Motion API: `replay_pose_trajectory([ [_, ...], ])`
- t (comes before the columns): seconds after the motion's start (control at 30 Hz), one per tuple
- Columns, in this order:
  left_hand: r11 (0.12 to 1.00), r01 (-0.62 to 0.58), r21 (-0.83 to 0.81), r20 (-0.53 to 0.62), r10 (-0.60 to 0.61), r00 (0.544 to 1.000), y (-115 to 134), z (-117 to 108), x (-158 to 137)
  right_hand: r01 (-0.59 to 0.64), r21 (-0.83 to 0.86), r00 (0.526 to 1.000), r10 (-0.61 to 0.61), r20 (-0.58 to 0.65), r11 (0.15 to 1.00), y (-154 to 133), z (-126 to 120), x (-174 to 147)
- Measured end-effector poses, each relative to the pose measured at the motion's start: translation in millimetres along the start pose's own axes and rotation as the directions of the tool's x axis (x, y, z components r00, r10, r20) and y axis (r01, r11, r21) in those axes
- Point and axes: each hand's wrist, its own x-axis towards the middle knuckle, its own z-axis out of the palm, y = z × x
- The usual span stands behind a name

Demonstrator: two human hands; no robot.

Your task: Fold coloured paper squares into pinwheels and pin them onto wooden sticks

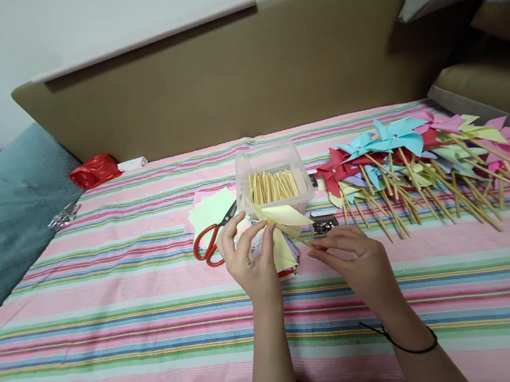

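A: ok what's all on there? Start big.

B: Striped cloth (123,296) over pretty much the whole surface, with a brown sofa back (224,101) behind it. Next biggest is a heap of pinwheels (401,140) on the right (pink, red, blue, yellow, quite the colour riot), most of their sticks angled toward the person.

A: And the middle?

B: Clear plastic box (302,178) with a bunch of short sticks (273,186) in it. Just left of it are some light green and pink sheets (213,212), and nearer the person there's a paper stack (285,256), yellow on top, partly hidden by the hands.

A: Hands doing what?

B: Left hand (250,260) is pinching a yellow paper piece (286,215) where it meets its stick (299,238), thumb against fingertips. Right hand (358,259) has the stick's lower end between thumb and fingers. So that piece is up in front of the box, stick slanting down to the right.

A: Smaller stuff?

B: Red-handled scissors (215,227) on the sheets, beside the left hand. Tiniest: shiny metal bits (323,227) in a little container just beyond the right hand.
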Motion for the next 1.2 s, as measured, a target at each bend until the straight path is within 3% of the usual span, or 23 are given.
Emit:
replay_pose_trajectory([
  [0.77,0.998,0.053,-0.019,-0.023,-0.053,0.998,-1.2,-0.1,1.3,0.016,0.01,1.0,-0.016,-0.011,1.0,0.3,0.3,-0.3],
  [1.2,1.0,0.003,-0.001,-0.029,-0.003,1.0,0.5,1.6,-0.5,0.013,0.033,1.0,-0.012,-0.025,0.999,-0.6,0.9,-0.8],
])
